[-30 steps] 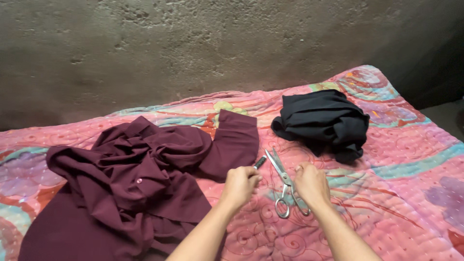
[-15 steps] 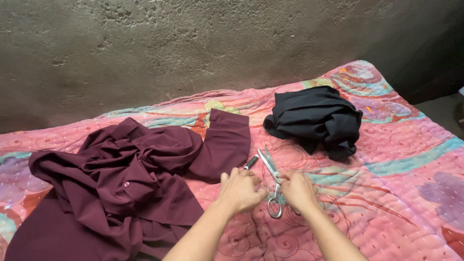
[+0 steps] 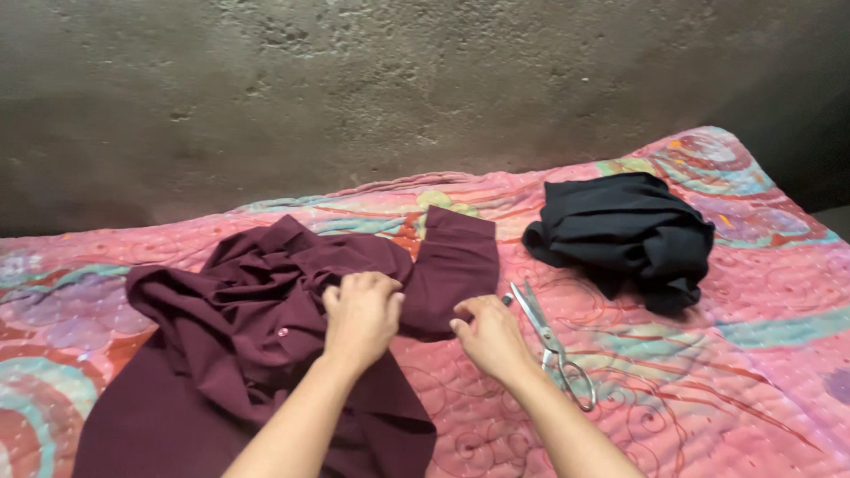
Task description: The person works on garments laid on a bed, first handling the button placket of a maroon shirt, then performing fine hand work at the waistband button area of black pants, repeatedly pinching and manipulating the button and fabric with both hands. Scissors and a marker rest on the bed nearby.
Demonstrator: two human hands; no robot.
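Both our hands left the scissors (image 3: 551, 345); our left hand (image 3: 360, 317) now pinches the maroon shirt (image 3: 221, 354), our right hand (image 3: 492, 338), half curled and holding nothing, touches its sleeve (image 3: 456, 261), ready to pull flat.

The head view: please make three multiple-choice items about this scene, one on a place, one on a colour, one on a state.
1. Where do the scissors lie?
A. on the black bundle
B. on the quilt, just right of the right hand
C. under the maroon shirt

2. What colour is the folded bundle of cloth at the far right?
A. black
B. white
C. yellow

3. What is the left hand doing?
A. holding the scissors
B. resting flat on the wall
C. gripping the crumpled maroon shirt

Answers:
1 B: the scissors rest on the pink quilt, beside the right hand, which does not hold them.
2 A: the bundle is plainly black against the pink quilt.
3 C: the fingers are curled into the maroon shirt.
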